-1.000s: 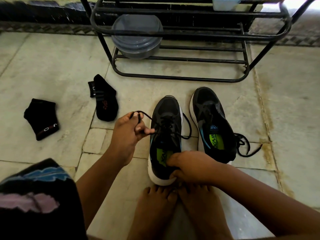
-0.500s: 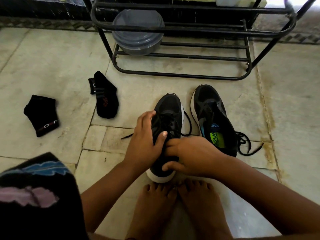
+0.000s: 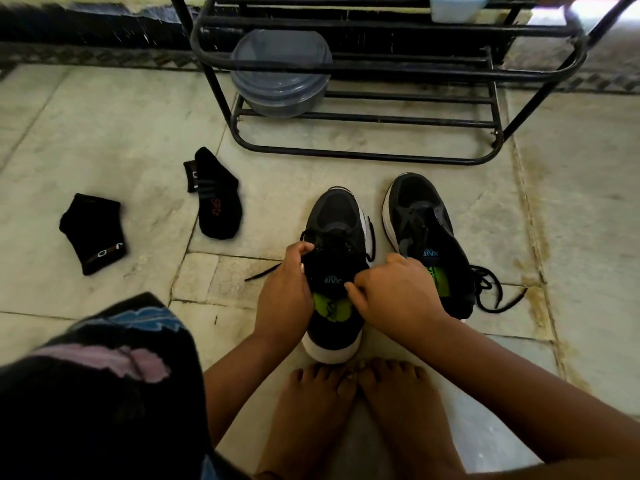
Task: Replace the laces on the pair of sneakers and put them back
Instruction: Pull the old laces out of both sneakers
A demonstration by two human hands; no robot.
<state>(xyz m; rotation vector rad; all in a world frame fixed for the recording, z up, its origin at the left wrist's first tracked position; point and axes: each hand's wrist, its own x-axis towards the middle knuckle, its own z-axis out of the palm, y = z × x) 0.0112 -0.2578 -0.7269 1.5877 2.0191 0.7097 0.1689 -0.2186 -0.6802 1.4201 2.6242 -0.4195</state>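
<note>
Left hand [image 3: 289, 289]: curled against the left side of the near sneaker [image 3: 334, 271], fingertips pinching the black lace [image 3: 323, 239] at the eyelets. Right hand [image 3: 398, 289]: curled at the right side of the same sneaker's opening, fingers gripping the collar beside the tongue.

Near sneaker: black upper, white sole, green insole, standing upright on the floor [image 3: 104, 133], toe pointing toward the shoe rack [image 3: 363, 81], heel just ahead of the person's bare feet [image 3: 353, 410]. One loose lace end [image 3: 261, 273] lay on the floor to the sneaker's left; another loop showed along its right side.

Second sneaker [image 3: 426, 237]: same make, just beside the first on its right, toe also toward the rack, partly hidden by the right hand. Its lace [image 3: 491, 292] lay in loose coils on the floor at its right side.

Two black socks: one [image 3: 216, 199] left of the sneakers, the other [image 3: 93, 232] farther left, well apart from the shoes.

Shoe rack: black metal tubing, standing at the far edge of the floor. Grey lidded container [image 3: 280, 74] sat on its lower tier, left end. Pale blue tub [image 3: 455, 6] on the upper tier, cut off by the frame.

Patterned dark garment [image 3: 97, 393] over the person's knee, lower left corner.
</note>
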